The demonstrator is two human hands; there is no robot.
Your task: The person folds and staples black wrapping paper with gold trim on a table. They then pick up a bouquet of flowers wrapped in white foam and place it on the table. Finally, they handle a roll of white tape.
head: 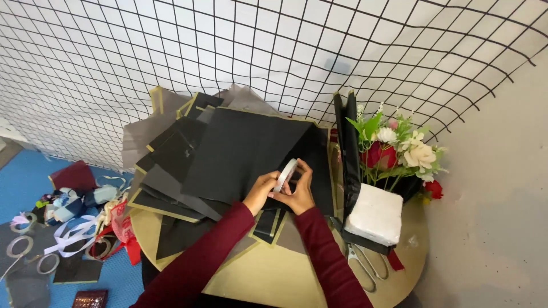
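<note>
Both hands are up close together over the black paper sheets (pixel 240 151) on the round table (pixel 274 279), pinching a roll of tape (pixel 286 174) between them. Left hand (pixel 261 191) grips its lower edge, right hand (pixel 301 191) curls around the other side. Scissors (pixel 365 263) and flowers (pixel 399 148) sit off to the right.

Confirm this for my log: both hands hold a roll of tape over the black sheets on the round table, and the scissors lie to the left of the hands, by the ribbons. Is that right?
Not quite. In the head view the scissors lie to the right of the hands, on the round table below the white foam block, not by the ribbons. The rest stands: left hand and right hand hold the roll of tape over the black sheets.
</note>
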